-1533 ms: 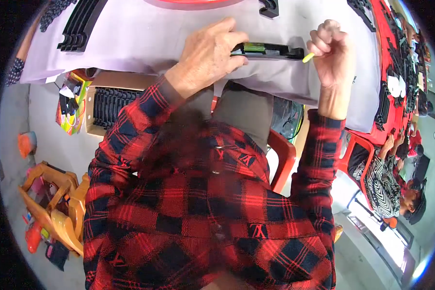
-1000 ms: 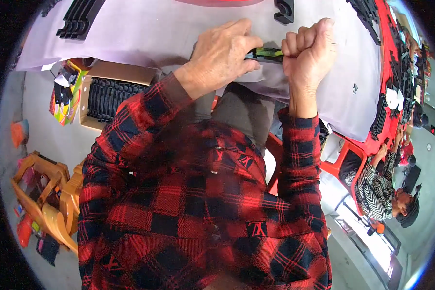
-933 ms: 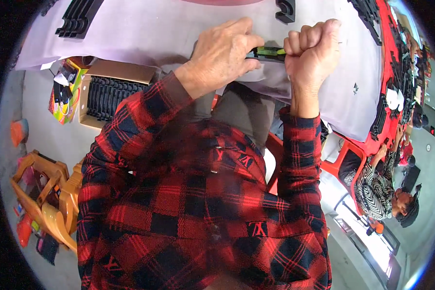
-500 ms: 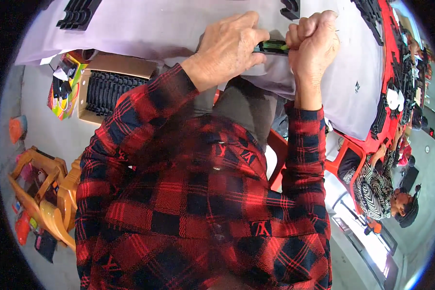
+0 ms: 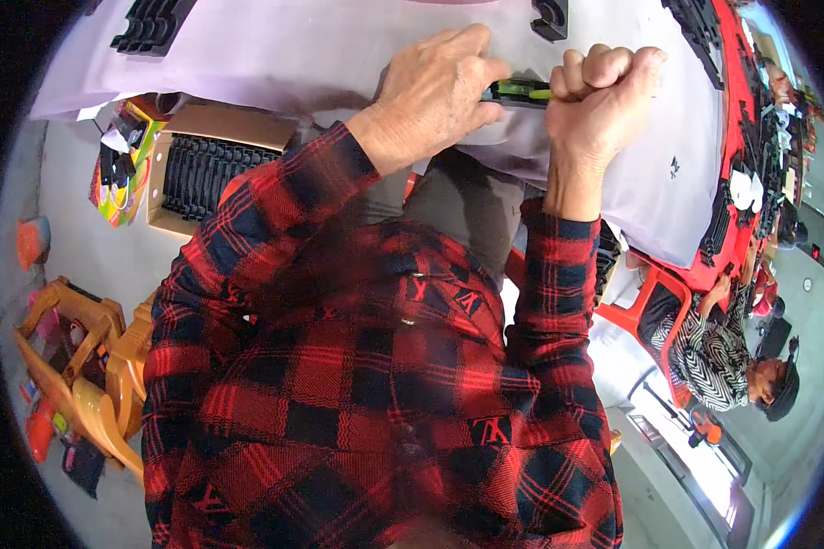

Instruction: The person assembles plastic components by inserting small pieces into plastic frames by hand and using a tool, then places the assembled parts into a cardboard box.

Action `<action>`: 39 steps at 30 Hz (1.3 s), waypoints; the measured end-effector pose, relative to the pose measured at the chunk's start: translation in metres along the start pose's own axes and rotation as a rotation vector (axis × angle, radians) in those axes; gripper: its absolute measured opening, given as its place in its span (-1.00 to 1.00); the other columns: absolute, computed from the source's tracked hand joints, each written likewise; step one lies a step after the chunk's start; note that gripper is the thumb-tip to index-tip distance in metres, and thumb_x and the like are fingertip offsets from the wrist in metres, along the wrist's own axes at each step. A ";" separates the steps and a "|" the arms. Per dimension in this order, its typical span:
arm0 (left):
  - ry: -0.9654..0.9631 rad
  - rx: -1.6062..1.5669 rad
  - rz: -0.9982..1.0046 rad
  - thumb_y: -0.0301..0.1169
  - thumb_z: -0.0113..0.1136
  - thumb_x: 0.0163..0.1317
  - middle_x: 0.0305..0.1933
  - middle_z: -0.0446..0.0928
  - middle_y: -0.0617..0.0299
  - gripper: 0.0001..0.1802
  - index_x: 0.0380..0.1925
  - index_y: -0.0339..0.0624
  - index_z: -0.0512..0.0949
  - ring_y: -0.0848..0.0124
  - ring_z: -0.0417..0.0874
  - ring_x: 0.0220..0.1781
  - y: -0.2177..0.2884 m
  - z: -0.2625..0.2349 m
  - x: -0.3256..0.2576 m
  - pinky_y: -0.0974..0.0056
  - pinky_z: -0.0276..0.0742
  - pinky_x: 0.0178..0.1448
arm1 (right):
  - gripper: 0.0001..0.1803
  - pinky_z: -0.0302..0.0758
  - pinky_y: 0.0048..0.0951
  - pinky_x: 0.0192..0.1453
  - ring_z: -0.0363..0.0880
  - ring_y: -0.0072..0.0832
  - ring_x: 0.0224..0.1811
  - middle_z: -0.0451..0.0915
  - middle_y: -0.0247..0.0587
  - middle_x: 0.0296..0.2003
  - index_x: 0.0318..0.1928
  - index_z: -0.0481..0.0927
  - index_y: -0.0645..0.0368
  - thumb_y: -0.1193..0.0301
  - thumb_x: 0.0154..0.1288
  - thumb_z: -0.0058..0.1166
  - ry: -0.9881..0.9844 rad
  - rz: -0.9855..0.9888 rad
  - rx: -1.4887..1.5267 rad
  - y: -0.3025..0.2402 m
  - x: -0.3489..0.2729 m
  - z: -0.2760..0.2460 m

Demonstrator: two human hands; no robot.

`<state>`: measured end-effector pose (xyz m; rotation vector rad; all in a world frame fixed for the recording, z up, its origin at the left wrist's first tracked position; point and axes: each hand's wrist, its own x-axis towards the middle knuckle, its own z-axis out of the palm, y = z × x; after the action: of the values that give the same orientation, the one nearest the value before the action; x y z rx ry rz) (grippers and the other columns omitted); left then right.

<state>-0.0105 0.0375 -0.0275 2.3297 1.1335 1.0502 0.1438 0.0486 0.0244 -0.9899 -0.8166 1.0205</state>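
White-clothed worktable (image 5: 293,55): slim black part (image 5: 525,102) between two hands.
Left to right: cardboard carton (image 5: 233,126) with rows of black pieces (image 5: 212,178), below the table edge; left hand (image 5: 435,91), thumb and fingers clamped on the part's left end; yellow-green rod (image 5: 540,93) at the part, held in the curled right hand (image 5: 604,101); red table (image 5: 719,242) beyond.

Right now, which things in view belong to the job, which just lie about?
Job in hand:
left hand, gripping the slim black part
right hand, closed around the yellow-green stick

Seemingly lying about (first two possibly related):
black ribbed piece, upper left
cardboard box of black parts
varnished wooden frame
red plastic chair
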 end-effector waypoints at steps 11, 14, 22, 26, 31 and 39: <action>0.008 -0.003 -0.039 -0.28 0.48 -0.07 -0.26 0.48 0.17 -0.69 -0.27 -0.08 0.71 0.16 0.62 -0.08 0.000 0.003 0.002 0.08 0.59 -0.03 | -0.32 -0.16 -0.42 -0.63 -0.18 -0.56 -0.72 -0.03 -0.44 -0.75 -0.69 0.09 0.02 -0.10 0.55 -0.31 -0.080 0.020 -0.054 0.002 0.010 0.002; 0.018 0.009 -0.022 -0.28 0.48 -0.07 -0.26 0.48 0.17 -0.69 -0.27 -0.09 0.71 0.16 0.62 -0.08 0.000 0.004 0.002 0.07 0.58 -0.04 | -0.32 -0.17 -0.42 -0.62 -0.18 -0.56 -0.73 -0.03 -0.44 -0.75 -0.69 0.09 0.02 -0.08 0.56 -0.31 -0.059 0.066 -0.042 0.005 0.008 0.000; -0.066 -0.183 -0.076 -0.47 0.40 -0.06 -0.29 0.38 0.04 -0.72 -0.31 -0.26 0.59 0.04 0.51 -0.16 0.011 -0.017 0.007 0.04 0.45 -0.12 | -0.34 -0.17 -0.42 -0.63 -0.18 -0.57 -0.72 0.00 -0.44 -0.76 -0.69 0.12 0.02 -0.05 0.56 -0.31 -0.167 -0.011 0.096 -0.020 0.009 -0.004; -0.116 -0.143 -0.136 -0.45 0.42 -0.05 -0.27 0.40 0.04 -0.72 -0.30 -0.26 0.61 0.04 0.55 -0.15 0.013 -0.017 0.010 0.03 0.50 -0.11 | -0.36 -0.09 -0.42 -0.66 -0.13 -0.57 -0.73 0.06 -0.41 -0.76 -0.68 0.14 0.06 0.00 0.57 -0.27 -0.079 -0.009 -0.181 0.006 -0.001 0.003; -0.099 -0.149 -0.120 -0.43 0.44 -0.05 -0.24 0.42 0.04 -0.70 -0.27 -0.25 0.63 0.05 0.56 -0.13 0.012 -0.016 0.008 0.05 0.50 -0.11 | -0.35 -0.12 -0.43 -0.65 -0.15 -0.57 -0.73 0.00 -0.44 -0.76 -0.69 0.10 0.02 -0.04 0.56 -0.30 -0.045 0.031 -0.068 0.003 0.011 0.003; -0.094 -0.123 -0.105 -0.42 0.40 -0.03 -0.24 0.41 0.04 -0.72 -0.29 -0.27 0.63 0.06 0.56 -0.14 0.011 -0.015 0.009 0.05 0.51 -0.10 | -0.38 -0.10 -0.41 -0.69 -0.18 -0.54 -0.78 -0.02 -0.43 -0.77 -0.68 0.04 -0.01 0.03 0.56 -0.25 0.054 -0.114 -0.182 0.012 0.005 0.011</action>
<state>-0.0120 0.0369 -0.0071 2.1755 1.1113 0.9357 0.1320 0.0585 0.0170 -1.1074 -0.9220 0.8293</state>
